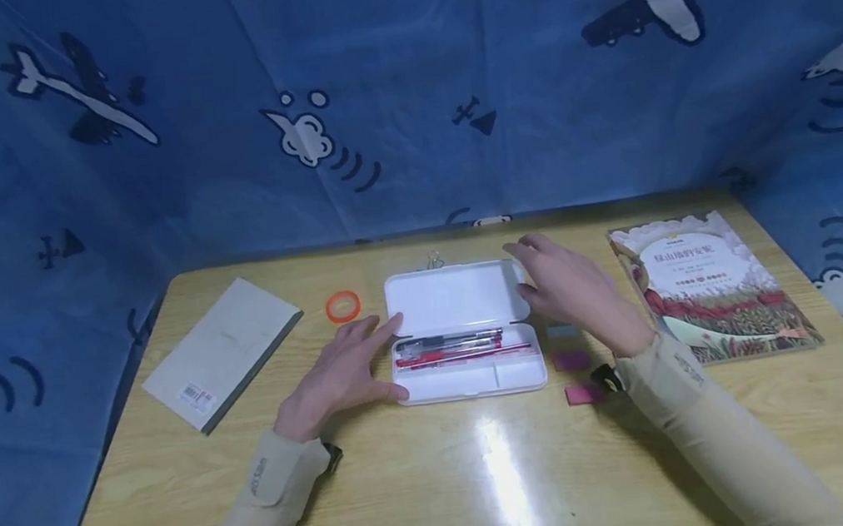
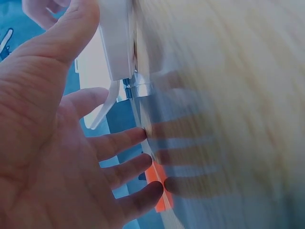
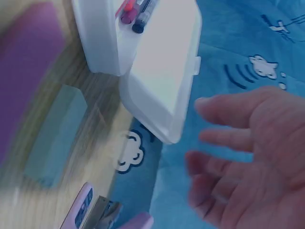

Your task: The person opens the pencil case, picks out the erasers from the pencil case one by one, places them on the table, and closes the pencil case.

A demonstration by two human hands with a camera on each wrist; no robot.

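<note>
A white pencil case [image 1: 457,297] lies on the table with its lid raised at the back. Several pens [image 1: 447,348], red and dark, fill the rear compartment of its lower half. My left hand [image 1: 341,374] spreads along the case's left side, its index fingertip at the lid and its thumb by the lower half. Those fingers look extended in the left wrist view. Beside the lid's right edge, my right hand [image 1: 570,283] holds nothing; its fingers are loosely bent, and a gap shows between them and the lid [image 3: 164,67] in the right wrist view.
An orange ring-shaped roll [image 1: 342,306] and a grey slab [image 1: 222,355] lie left. Behind the case is a clip [image 1: 434,260]. Pink blocks [image 1: 585,394], a blue-grey block [image 3: 57,136] and a pink stapler-like tool [image 3: 97,210] lie right, near an illustrated book [image 1: 717,287].
</note>
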